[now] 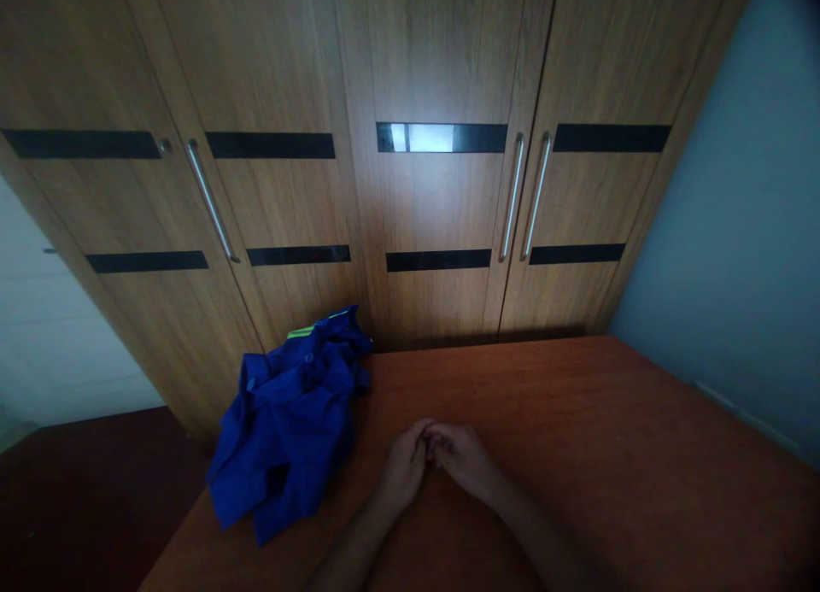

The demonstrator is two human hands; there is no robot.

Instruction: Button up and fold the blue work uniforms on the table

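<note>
Over the wooden table, my left hand (408, 457) and my right hand (465, 457) meet in front of me. Their curled fingers touch and overlap, and no object shows between them. Some fingertips are hidden where the hands join. To the left of my hands, and apart from them, lies a crumpled blue garment (291, 438) with buttons and a yellow-green stripe along its top edge. Part of it hangs over the table's left edge.
The brown table (615, 455) reaches back to a wooden wardrobe (436, 199) with black strips and metal handles (213, 201). A pale blue wall (736, 233) borders the right side. Dark floor (96, 489) shows at lower left.
</note>
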